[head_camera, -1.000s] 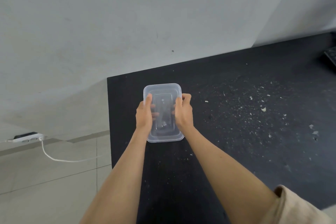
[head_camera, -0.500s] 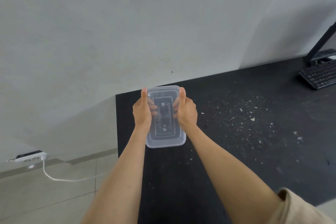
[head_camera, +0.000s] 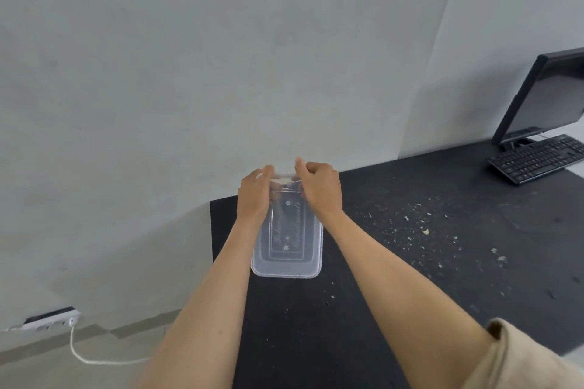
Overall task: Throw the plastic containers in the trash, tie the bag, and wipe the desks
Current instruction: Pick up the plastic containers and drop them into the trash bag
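Above the left end of the black counter [head_camera: 410,262], I hold the clear plastic container [head_camera: 289,246] off the surface, left hand [head_camera: 254,196] and right hand [head_camera: 322,191] both gripping its far rim. I judge this the first step, carrying it to the trash; no bin shows, so finding one comes next. Crumbs [head_camera: 426,230] await wiping.

The container [head_camera: 287,240] was clear, smooth plastic with raised lettering, its far end blurred. The desk [head_camera: 442,262] top was matt black, apparently fine-grained, speckled with pale crumbs [head_camera: 426,231]. The keyboard [head_camera: 537,158] looked matt black plastic. The wall [head_camera: 221,73] was matt grey.
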